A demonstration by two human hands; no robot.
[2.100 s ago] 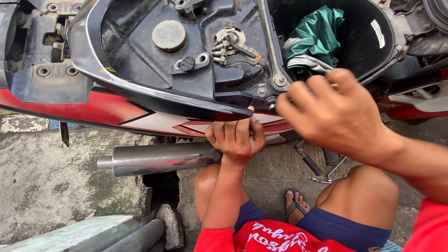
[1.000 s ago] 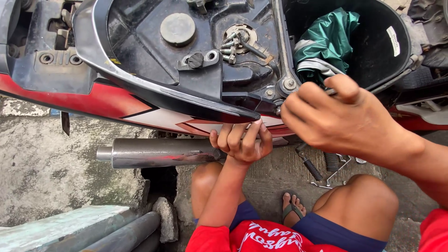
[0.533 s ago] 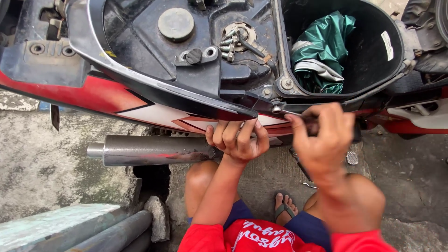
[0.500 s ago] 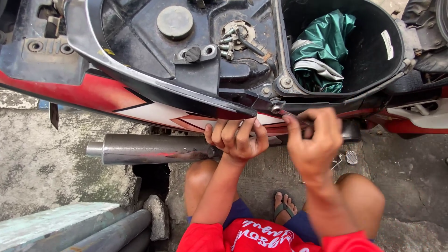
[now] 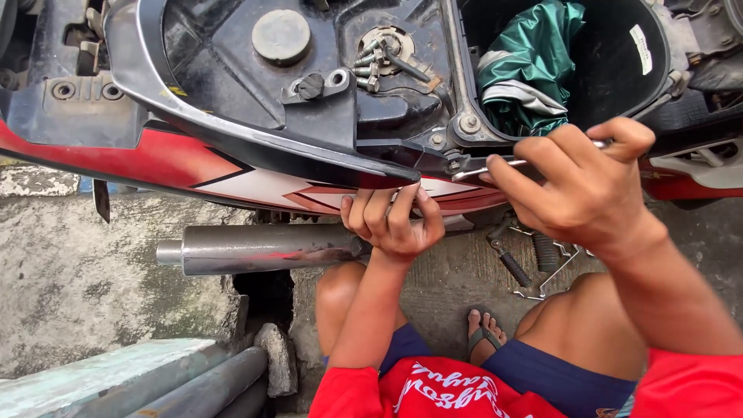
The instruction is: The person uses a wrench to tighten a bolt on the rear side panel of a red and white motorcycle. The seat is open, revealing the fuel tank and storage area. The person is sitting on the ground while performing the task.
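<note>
Rough concrete ground (image 5: 85,286) lies under a red-and-white motorcycle body (image 5: 155,166) with its seat off; a green cloth (image 5: 534,62) sits in the black storage tub (image 5: 619,85) at one o'clock. The silver exhaust pipe (image 5: 255,248) runs at nine o'clock. The tool's handle is hidden inside the right hand (image 5: 580,190), which is clenched around a thin metal tool (image 5: 487,167) pointing at a bolt (image 5: 455,165) near centre. The left hand (image 5: 393,224) curls its fingers up against the side panel's lower edge.
</note>
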